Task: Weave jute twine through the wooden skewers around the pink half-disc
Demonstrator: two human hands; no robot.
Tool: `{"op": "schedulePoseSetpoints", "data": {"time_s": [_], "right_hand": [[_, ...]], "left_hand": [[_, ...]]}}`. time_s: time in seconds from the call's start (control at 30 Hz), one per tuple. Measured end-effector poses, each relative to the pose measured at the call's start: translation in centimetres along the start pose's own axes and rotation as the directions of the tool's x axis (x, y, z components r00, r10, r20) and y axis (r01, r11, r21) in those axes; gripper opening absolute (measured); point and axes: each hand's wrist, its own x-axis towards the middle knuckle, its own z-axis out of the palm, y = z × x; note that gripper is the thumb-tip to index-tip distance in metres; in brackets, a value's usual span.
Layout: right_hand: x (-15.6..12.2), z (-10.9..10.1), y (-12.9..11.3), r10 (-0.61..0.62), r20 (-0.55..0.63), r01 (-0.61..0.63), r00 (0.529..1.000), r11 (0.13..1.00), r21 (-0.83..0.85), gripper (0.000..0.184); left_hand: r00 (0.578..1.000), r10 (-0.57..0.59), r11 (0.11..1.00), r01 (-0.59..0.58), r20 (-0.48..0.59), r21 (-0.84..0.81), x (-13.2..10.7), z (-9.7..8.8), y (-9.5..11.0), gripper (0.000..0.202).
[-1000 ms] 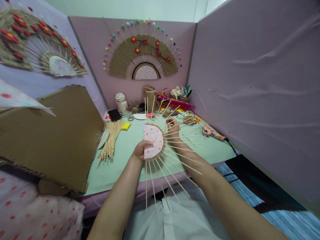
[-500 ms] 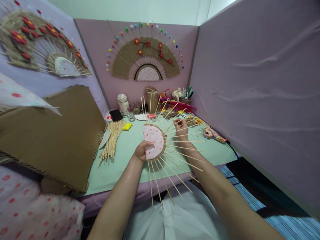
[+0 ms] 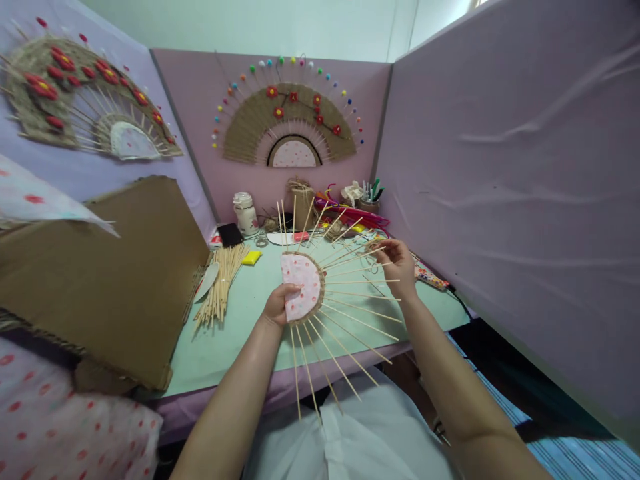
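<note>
My left hand [image 3: 278,304] grips the straight side of a half-round fan base [image 3: 303,283], thumb on top. The base is covered in white cloth with pinkish-red dots and edged with brown twine. Thin bamboo sticks [image 3: 361,304] fan out from its curved edge, upward, rightward and down over my lap. My right hand [image 3: 399,263] is at the outer ends of the right-hand sticks, with thumb and fingertips pinched together. What lies in that pinch is too fine to make out. Behind these fingertips a coil of brown twine [image 3: 373,246] rests on the table.
A bundle of bamboo sticks [image 3: 223,283] and a yellow packet [image 3: 251,257] lie left on the table, beside a large cardboard piece [image 3: 120,280]. A jar [image 3: 245,213], a twine-filled holder [image 3: 302,207] and a pen pot [image 3: 369,205] stand at the back. A finished fan [image 3: 240,137] hangs behind.
My right hand has moved right, away from the fan base toward the stick ends, its fingers still pinched. My left hand keeps its hold on the base. The view has shifted slightly.
</note>
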Motion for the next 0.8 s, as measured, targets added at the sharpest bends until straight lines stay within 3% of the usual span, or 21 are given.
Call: {"op": "schedulePoseSetpoints", "data": {"time_s": [0.13, 0.27, 0.57, 0.8], "right_hand": [[0.2, -0.7, -2.8, -0.079, 0.045, 0.078, 0.996, 0.997, 0.028, 0.019], [0.6, -1.1, -4.0, -0.131, 0.063, 0.132, 0.989, 0.991, -0.009, 0.017], [1.9, -1.4, -4.5, -0.194, 0.037, 0.195, 0.98, 0.98, -0.029, 0.018], [3.0, -0.7, -2.7, -0.07, 0.001, 0.07, 0.998, 0.997, 0.041, 0.02]], "left_hand": [[1.0, -0.024, 1.0, 0.024, -0.007, 0.002, 0.0, -0.1, 0.1, 0.057], [0.998, -0.053, 0.998, 0.054, 0.04, -0.038, -0.1, 0.1, 0.1, 0.053], [0.993, -0.083, 0.995, 0.087, 0.08, -0.043, -0.3, 0.5, 0.2, 0.057], [0.997, -0.058, 0.998, 0.059, 0.055, -0.019, -0.1, -0.1, 0.0, 0.058]]}}
